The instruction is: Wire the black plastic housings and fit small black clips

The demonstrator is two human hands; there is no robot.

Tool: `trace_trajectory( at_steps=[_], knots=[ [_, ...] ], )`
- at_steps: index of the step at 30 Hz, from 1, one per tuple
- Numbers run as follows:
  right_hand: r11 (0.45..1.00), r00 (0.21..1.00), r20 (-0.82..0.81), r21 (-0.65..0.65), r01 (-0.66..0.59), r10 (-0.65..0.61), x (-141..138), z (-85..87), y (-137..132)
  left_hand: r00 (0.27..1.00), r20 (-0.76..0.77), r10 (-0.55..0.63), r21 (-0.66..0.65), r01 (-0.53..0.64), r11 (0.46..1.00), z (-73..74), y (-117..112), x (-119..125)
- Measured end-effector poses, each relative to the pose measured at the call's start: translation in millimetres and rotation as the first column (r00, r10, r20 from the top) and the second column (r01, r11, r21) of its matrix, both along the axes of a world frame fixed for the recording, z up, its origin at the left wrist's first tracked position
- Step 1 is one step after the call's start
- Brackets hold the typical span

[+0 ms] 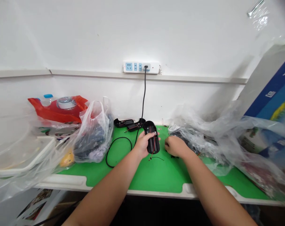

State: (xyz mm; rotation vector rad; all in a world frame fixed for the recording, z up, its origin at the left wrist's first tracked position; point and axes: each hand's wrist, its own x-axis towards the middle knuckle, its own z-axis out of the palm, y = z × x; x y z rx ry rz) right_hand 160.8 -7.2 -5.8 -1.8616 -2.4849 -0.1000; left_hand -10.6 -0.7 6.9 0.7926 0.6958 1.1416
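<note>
My left hand [142, 142] is closed around a black plastic housing [153, 145], its open hollow side facing up. Thin red and black wires run down inside it, and a small white connector shows near my thumb. My right hand [175, 146] is on the green surface to the right, its fingers curled in; whatever they pinch is hidden. Small dark pieces lie under and beside it, next to a clear plastic bag [191, 130] of dark parts. Two similar black housings [123, 122] [136, 125] lie behind, by the wall.
A power strip [133, 67] on the wall has a black cable [144, 94] plugged in, looping over the green tabletop [156, 182]. At left stand a filled white plastic bag [92, 135], a red bag [50, 110] and a translucent bin [22, 157]. A large blue-and-white box [271, 103] leans at right.
</note>
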Motion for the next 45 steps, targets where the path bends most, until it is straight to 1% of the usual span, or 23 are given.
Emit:
trace_trajectory(
  at_steps=[2, 4, 6, 7, 8, 9, 10, 11, 12, 13, 14, 15, 18, 21, 24, 27, 31, 33, 35, 38, 40, 43, 45],
  knots=[
    [1.0, 0.999, -0.038, -0.009, 0.005, -0.005, 3.5, 1.2, 0.2, 1.0, -0.023, 0.006, -0.006, -0.006, 1.0, -1.0, 0.1, 0.3],
    [1.0, 0.992, -0.127, -0.012, 0.012, -0.013, 6.8, 1.9, 1.5, 0.999, -0.044, 0.005, -0.009, -0.005, 1.0, -1.6, 0.0, 0.1],
    [0.999, 0.946, -0.322, -0.022, 0.022, -0.028, 9.0, 2.5, 3.4, 0.998, -0.058, -0.009, -0.005, 0.008, 1.0, -1.7, -0.4, -0.8],
    [0.998, 0.88, -0.474, -0.058, 0.018, -0.044, 9.6, 2.8, 4.2, 0.998, -0.063, -0.017, 0.001, 0.017, 1.0, -1.5, -0.6, -1.5],
    [0.994, 0.759, -0.648, -0.112, -0.002, -0.071, 9.9, 3.4, 4.7, 0.997, -0.067, -0.028, 0.008, 0.029, 1.0, -1.3, -0.7, -2.2],
    [0.984, 0.576, -0.809, -0.173, -0.046, -0.115, 9.8, 4.3, 4.8, 0.997, -0.069, -0.041, 0.014, 0.042, 0.999, -1.1, -0.8, -2.9],
    [0.967, 0.353, -0.919, -0.228, -0.114, -0.175, 9.3, 5.5, 4.3, 0.996, -0.071, -0.054, 0.019, 0.055, 0.998, -1.0, -0.7, -3.6],
    [0.944, 0.129, -0.961, -0.265, -0.195, -0.243, 8.6, 6.9, 3.3, 0.995, -0.074, -0.065, 0.023, 0.067, 0.997, -1.0, -0.6, -4.2],
    [0.92, -0.059, -0.95, -0.279, -0.274, -0.305, 7.5, 8.5, 2.0, 0.994, -0.077, -0.077, 0.026, 0.079, 0.997, -1.1, -0.5, -4.6],
    [0.899, -0.194, -0.914, -0.277, -0.34, -0.355, 6.1, 10.1, 0.4, 0.993, -0.079, -0.088, 0.028, 0.09, 0.996, -1.3, -0.4, -4.9],
    [0.879, -0.282, -0.874, -0.271, -0.392, -0.396, 4.6, 11.5, -1.3, 0.992, -0.08, -0.096, 0.031, 0.099, 0.995, -1.6, -0.3, -5.0],
    [0.86, -0.337, -0.838, -0.265, -0.436, -0.43, 2.8, 12.6, -2.8, 0.992, -0.079, -0.103, 0.032, 0.106, 0.994, -1.9, -0.3, -5.1],
    [0.829, -0.43, -0.765, -0.234, -0.508, -0.479, -1.8, 12.8, -5.5, 0.993, -0.062, -0.103, 0.028, 0.105, 0.994, -2.6, -1.0, -4.7],
    [0.821, -0.476, -0.73, -0.204, -0.534, -0.491, -3.8, 9.8, -4.8, 0.994, -0.057, -0.093, 0.015, 0.094, 0.995, -2.4, -2.1, -4.2],
    [0.825, -0.489, -0.723, -0.198, -0.53, -0.488, -4.0, 6.6, -3.0, 0.993, -0.067, -0.093, 0.013, 0.094, 0.995, -2.4, -2.7, -3.8],
    [0.822, -0.475, -0.739, -0.185, -0.538, -0.477, -4.9, 5.7, -2.7, 0.993, -0.071, -0.092, 0.019, 0.094, 0.995, -2.6, -2.6, -3.5],
    [0.816, -0.434, -0.775, -0.177, -0.55, -0.46, -7.2, 6.6, -4.4, 0.992, -0.082, -0.094, 0.034, 0.097, 0.995, -1.5, -3.1, -3.5],
    [0.829, -0.421, -0.797, -0.169, -0.533, -0.433, -8.1, 7.1, -5.4, 0.991, -0.093, -0.094, 0.035, 0.097, 0.995, -0.6, -3.7, -3.4],
    [0.856, -0.403, -0.835, -0.145, -0.497, -0.376, -8.8, 7.7, -6.1, 0.99, -0.107, -0.09, 0.042, 0.095, 0.995, -0.5, -4.4, -2.8],
    [0.913, -0.342, -0.909, -0.092, -0.397, -0.24, -10.3, 9.5, -7.2, 0.988, -0.146, -0.05, 0.064, 0.06, 0.996, -2.5, -4.4, -0.8],
    [0.948, -0.26, -0.955, -0.054, -0.315, -0.141, -11.9, 11.0, -8.1, 0.983, -0.18, 0.029, 0.113, -0.009, 0.994, -4.3, -3.6, 0.6],
    [0.977, -0.11, -0.992, -0.034, -0.211, -0.059, -14.3, 12.0, -9.1, 0.957, -0.227, 0.181, 0.29, -0.111, 0.951, -4.6, -2.2, 1.4],
    [0.986, -0.033, -0.999, -0.036, -0.166, -0.042, -14.9, 10.9, -9.0, 0.935, -0.262, 0.241, 0.409, -0.118, 0.905, -2.7, -1.9, 0.9]
  ],
)
